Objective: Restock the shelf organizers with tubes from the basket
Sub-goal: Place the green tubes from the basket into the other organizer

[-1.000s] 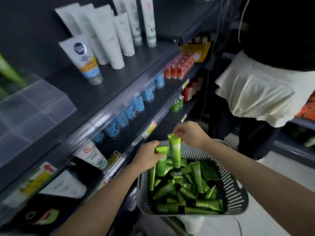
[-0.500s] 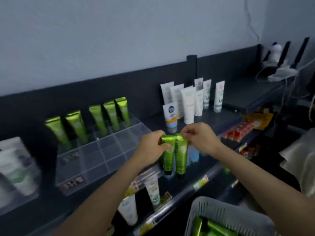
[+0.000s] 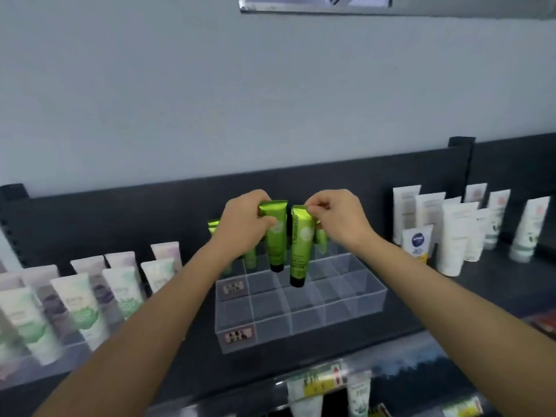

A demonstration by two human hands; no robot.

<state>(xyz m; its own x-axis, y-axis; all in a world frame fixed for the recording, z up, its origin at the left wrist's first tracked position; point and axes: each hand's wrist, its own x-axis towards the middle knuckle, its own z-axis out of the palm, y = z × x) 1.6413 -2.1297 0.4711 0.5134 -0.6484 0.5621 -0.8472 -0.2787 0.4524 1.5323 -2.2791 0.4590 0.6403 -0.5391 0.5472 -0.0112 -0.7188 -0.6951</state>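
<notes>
Fingers of left hand [image 3: 243,224] are curled round the crimped top end of one green tube [image 3: 275,239], thumb across its front. Right hand [image 3: 337,221] pinches the top corner of a second tube, the Chamomile tube [image 3: 301,251], between thumb and forefinger, other fingers curled in. Both tubes hang cap down, close side by side with a narrow dark gap between them; the Chamomile tube hangs a bit lower.

Both are held over the clear acrylic organizer [image 3: 301,314], caps above its middle compartments. Whether either cap is already down inside a cell: cannot tell. More green tubes [image 3: 214,225] stand upright in the organizer's back row, mostly hidden behind the hands. Front compartments hold nothing.

Organizer sits on the dark shelf [image 3: 469,299] against a dark back panel. To the right stand white tubes [image 3: 454,236], with a Nivea tube [image 3: 416,240] in front of them. To the left, pale tubes [image 3: 81,302] with green and purple prints stand in rows, blurred. On the shelf edge below is a price label strip [image 3: 319,380], with more tubes under it.
</notes>
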